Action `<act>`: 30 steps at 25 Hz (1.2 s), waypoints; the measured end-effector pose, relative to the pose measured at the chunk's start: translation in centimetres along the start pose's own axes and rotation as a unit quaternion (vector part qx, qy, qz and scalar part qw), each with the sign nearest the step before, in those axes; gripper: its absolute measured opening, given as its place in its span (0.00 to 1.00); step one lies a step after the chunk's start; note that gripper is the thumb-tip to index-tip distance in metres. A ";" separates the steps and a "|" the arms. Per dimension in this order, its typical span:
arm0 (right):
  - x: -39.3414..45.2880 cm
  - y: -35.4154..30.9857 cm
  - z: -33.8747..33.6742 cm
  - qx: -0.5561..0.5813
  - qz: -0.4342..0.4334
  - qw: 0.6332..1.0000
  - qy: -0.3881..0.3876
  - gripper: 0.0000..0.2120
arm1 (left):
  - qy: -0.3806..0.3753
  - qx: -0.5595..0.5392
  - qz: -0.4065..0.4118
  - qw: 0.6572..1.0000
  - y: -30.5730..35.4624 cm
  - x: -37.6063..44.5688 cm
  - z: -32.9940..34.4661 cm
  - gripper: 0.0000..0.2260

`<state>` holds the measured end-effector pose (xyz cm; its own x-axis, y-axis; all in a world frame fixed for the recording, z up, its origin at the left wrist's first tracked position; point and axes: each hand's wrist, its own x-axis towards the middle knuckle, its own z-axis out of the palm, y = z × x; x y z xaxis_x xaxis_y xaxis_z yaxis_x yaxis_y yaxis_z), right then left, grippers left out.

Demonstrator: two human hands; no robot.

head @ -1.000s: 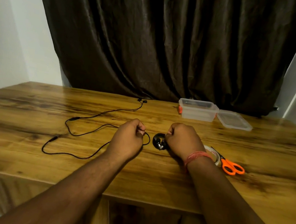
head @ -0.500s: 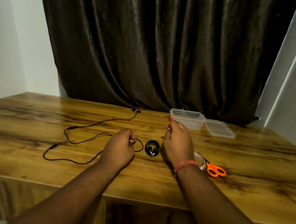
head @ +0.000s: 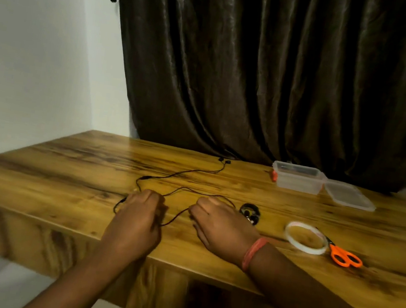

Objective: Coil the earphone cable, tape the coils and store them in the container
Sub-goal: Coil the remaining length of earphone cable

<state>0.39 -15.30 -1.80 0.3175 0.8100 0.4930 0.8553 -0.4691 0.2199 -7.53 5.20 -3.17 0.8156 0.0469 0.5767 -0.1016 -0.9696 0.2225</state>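
nearest is the front edge of the wooden table (head: 61, 214), which both forearms cross from below; the left hand (head: 135, 219) sits just past that edge, curled into a loose fist closed on the black earphone cable (head: 180, 174), with a short loop of cable hanging out on its left side and another strand dropping from its fingers to the right; just beside it, the right hand (head: 220, 226), with an orange band (head: 253, 252) on the wrist, is also curled, fingertips pinching the same cable where it arcs over the knuckles; the two hands are near each other but apart, joined by a slack run of cable; to the right of the right hand, almost touching it, lies a small dark coiled bundle (head: 250, 211), its detail too blurred to read; further right a clear tape roll (head: 306, 238) lies flat, with orange-handled scissors (head: 343, 256) touching its right side, both set back from the front edge; bare wood stretches wide on the left side and across the middle band; beyond, the loose cable snakes away to the earbuds (head: 224, 160) near the back edge; at the back right stands the open clear container (head: 298, 178), its lid (head: 348, 195) lying flat just beside it on the right; a dark curtain (head: 274, 72) hangs behind the table
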 end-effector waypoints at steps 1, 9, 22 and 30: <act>0.5 -0.5 0.2 0.010 0.005 1.000 0.000 0.12 | -0.012 -0.007 -0.032 0.999 -1.4 -0.2 -0.7 0.15; 6.8 -5.7 3.3 0.105 0.072 0.990 -0.063 0.08 | -0.069 -0.067 -0.061 0.993 -6.5 -0.2 -0.8 0.09; 5.2 -2.6 1.9 0.286 0.335 0.887 0.137 0.20 | -0.095 -0.552 -0.128 0.818 -2.0 1.1 0.3 0.15; 4.6 -1.0 2.2 0.247 0.305 0.915 0.092 0.09 | -0.049 -0.803 -0.201 0.559 1.2 3.5 0.1 0.10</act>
<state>1.90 -10.35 -1.67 0.7625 0.3565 0.5399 0.6368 -0.5611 -0.5289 -4.70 4.20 -0.98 0.9755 0.0938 0.1989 -0.2158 0.5842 0.7824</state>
